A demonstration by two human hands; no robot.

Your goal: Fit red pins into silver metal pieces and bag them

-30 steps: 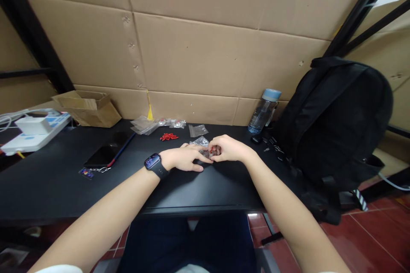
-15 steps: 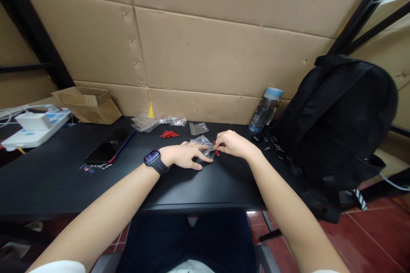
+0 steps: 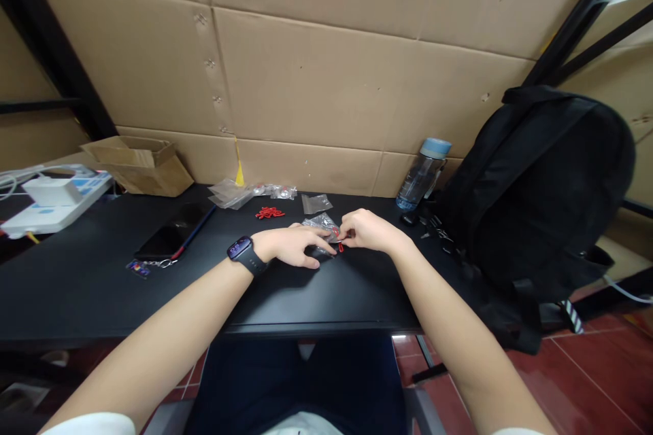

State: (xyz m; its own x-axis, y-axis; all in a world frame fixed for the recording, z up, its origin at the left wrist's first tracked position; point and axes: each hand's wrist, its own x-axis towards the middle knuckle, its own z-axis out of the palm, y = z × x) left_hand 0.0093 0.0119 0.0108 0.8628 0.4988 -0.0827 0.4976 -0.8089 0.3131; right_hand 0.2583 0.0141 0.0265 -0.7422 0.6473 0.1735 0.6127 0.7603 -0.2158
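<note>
One plastic bag (image 3: 321, 220): left hand (image 3: 298, 246), fingers spread, seemingly steadies it; right hand (image 3: 366, 230) pinches red cord (image 3: 341, 247), likely needing careful guidance next.

"What stands at the right?"
"A black backpack (image 3: 541, 204), with a blue-lidded bottle (image 3: 421, 177) near it."
"And the left?"
"A white power strip (image 3: 48, 219), an open brown box (image 3: 147, 170), and a dark phone (image 3: 171, 234) lying flat on the desk (image 3: 76, 296)."
"Anything against the cardboard wall (image 3: 306, 81)?"
"A yellow tassel (image 3: 239, 174), hanging straight down."

White sleeves (image 3: 94, 424), a black smartwatch (image 3: 245, 255) and dark trousers (image 3: 255, 387) are worn.
</note>
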